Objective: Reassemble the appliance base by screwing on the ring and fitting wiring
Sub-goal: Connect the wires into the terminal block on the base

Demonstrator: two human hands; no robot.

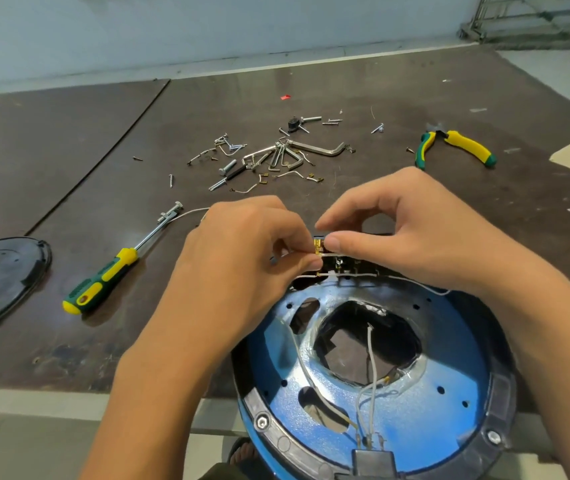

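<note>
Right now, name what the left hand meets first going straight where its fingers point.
Probably the right hand, whose thumb sits just past the brass terminal that the left hand pinches; depth is unclear.

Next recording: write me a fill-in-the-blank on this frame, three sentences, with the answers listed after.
1. The left hand and right hand pinch a brass terminal at the far rim of the ____ appliance base.
2. The screwdriver lies on the table to the ____ of the base.
3. The pliers have yellow and ____ grips.
Missing words: blue; left; green.
</note>
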